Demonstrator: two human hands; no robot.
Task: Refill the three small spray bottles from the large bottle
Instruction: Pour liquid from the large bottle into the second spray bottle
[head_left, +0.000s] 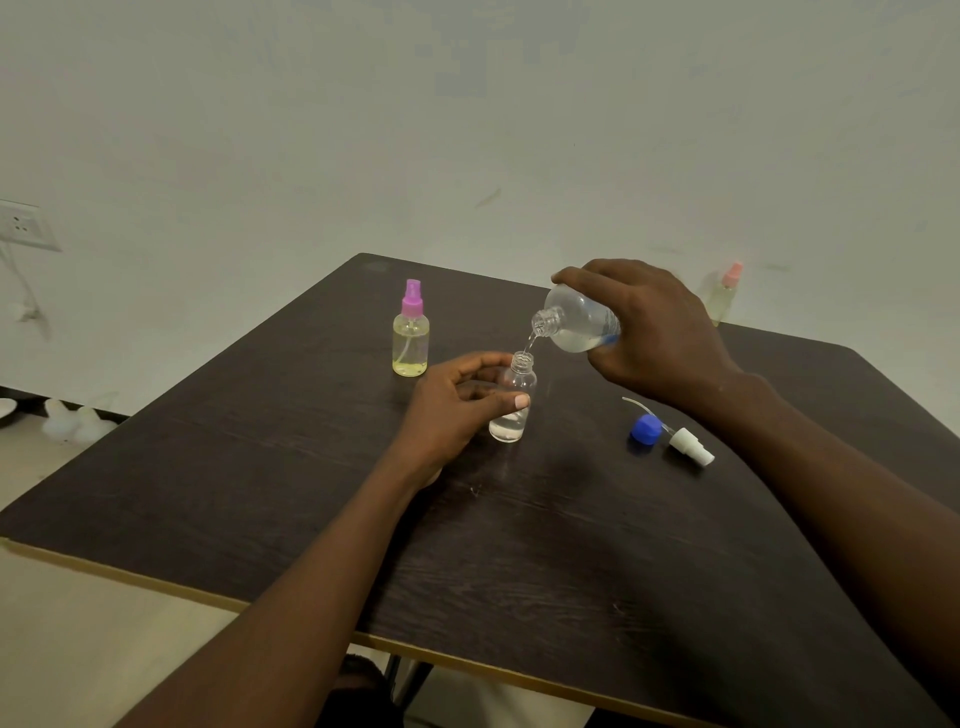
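Note:
My right hand (654, 332) holds the large clear bottle (576, 325) tipped with its open neck down and to the left. A thin stream of clear liquid falls from it into a small clear bottle (514, 400) that stands upright and uncapped on the dark table (311, 493). My left hand (457, 405) grips this small bottle from the left; liquid fills its lower part. A small yellowish bottle with a purple spray cap (410, 335) stands to the left. Another small bottle with a pink spray cap (724, 293) stands at the table's far edge, behind my right hand.
A blue cap (645, 430) and a white spray head with its tube (685, 444) lie on the table under my right forearm. The wall is close behind the table, with a socket (21, 226) at the left. White objects (72, 421) sit on the floor at the left.

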